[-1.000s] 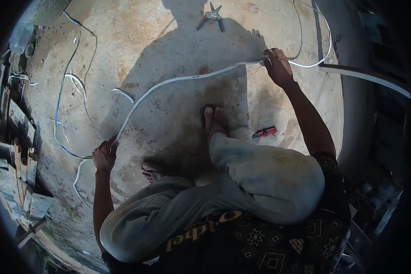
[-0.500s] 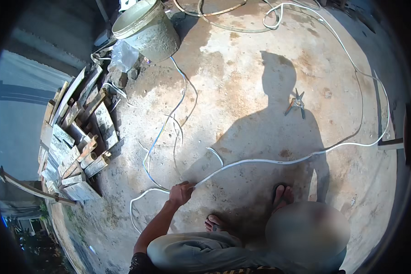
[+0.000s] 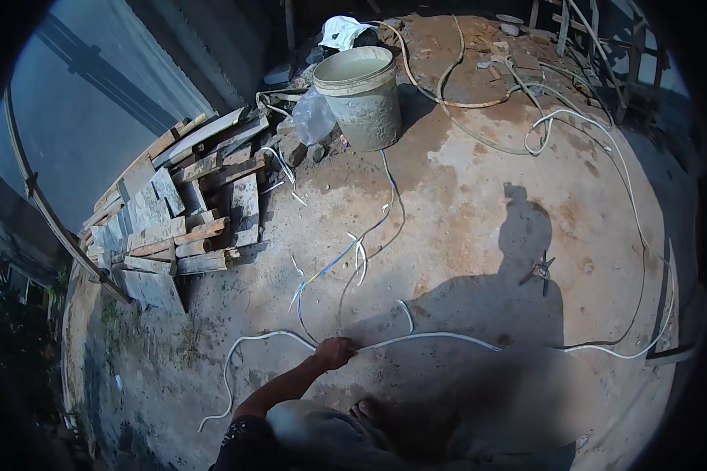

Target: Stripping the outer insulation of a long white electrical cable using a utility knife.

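My left hand (image 3: 335, 352) is closed round the white cable (image 3: 417, 335), where a thin bundle of blue and yellow wires (image 3: 335, 262) meets it. The cable lies in curves across the concrete on both sides of that hand. Short white offcuts (image 3: 405, 315) lie beyond it. Pliers or a similar open metal tool (image 3: 539, 270) rest on the floor in my shadow. My right hand does not show; a blurred patch covers the lower right.
Broken boards (image 3: 243, 206) are heaped at left beside a bent strip (image 3: 39, 204). A dirty bucket (image 3: 363, 114) stands at the back with a clear plastic bag (image 3: 313, 118) beside it. Hoses (image 3: 479, 103) loop over the ground behind, near wooden posts (image 3: 564, 31).
My view has swung up and left, bringing in the bucket, hoses and boards. My right hand, earlier gripping the cable, has gone from sight. My left hand still grips it.
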`<state>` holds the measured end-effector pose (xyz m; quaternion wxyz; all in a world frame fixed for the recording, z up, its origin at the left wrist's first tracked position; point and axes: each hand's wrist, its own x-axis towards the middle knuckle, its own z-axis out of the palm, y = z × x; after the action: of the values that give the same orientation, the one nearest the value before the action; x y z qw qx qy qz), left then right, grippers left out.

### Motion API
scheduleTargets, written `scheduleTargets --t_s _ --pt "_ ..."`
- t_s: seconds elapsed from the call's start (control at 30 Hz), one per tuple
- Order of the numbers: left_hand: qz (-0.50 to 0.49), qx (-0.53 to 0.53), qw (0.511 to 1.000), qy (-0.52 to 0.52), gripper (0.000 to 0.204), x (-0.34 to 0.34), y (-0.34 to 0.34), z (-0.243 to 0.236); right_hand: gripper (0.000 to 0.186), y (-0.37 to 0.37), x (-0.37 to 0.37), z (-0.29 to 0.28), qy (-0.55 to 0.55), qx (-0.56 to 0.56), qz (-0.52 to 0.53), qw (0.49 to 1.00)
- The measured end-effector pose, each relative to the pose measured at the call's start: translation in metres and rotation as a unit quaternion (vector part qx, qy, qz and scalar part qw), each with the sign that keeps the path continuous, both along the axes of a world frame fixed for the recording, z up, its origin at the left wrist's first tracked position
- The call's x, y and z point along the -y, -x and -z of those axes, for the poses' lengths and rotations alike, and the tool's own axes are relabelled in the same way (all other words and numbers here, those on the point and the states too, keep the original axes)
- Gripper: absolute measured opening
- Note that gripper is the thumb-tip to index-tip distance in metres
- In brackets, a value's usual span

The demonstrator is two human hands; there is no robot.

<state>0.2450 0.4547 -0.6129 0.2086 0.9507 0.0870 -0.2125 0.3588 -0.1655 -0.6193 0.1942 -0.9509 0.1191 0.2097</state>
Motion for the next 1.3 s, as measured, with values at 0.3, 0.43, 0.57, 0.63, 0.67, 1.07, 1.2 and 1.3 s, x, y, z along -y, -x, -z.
scheduleTargets --t_s 0.3,0.43,0.57,0.63,0.67,1.07,1.2,1.3 --pt "0.002 0.01 1.0 -0.001 0.027 0.004 0.0 0.003 0.073 -0.012 -0.003 -0.009 -0.005 0.03 -0.014 0.999" --pt "-0.024 -0.025 0.999 -0.013 0.027 0.005 0.002 -0.002 0.067 -0.027 -0.021 -0.003 -0.028 0.021 -0.036 0.999" --pt "-0.024 -0.006 1.0 0.003 0.027 0.008 -0.001 -0.006 0.061 -0.022 -0.013 -0.009 -0.022 0.045 -0.042 0.998" --pt "-0.026 -0.036 0.999 0.003 0.029 0.01 -0.004 -0.011 0.058 -0.021 -0.015 -0.006 -0.027 0.046 -0.047 0.997" --pt "-0.028 -0.036 0.999 0.003 0.029 0.01 -0.004 -0.011 0.057 -0.023 -0.017 -0.006 -0.034 0.051 -0.049 0.997" --pt "-0.011 -0.002 1.0 0.0 0.028 0.009 0.003 0.002 0.04 -0.022 -0.051 -0.027 -0.084 0.069 -0.113 0.988" --pt "-0.009 0.032 0.999 0.0 0.028 0.013 0.004 0.001 0.035 -0.02 -0.07 -0.038 -0.112 0.071 -0.151 0.98" --pt "-0.011 0.019 1.0 -0.015 0.028 0.017 0.004 -0.008 0.031 -0.028 -0.091 -0.052 -0.143 0.074 -0.193 0.968"
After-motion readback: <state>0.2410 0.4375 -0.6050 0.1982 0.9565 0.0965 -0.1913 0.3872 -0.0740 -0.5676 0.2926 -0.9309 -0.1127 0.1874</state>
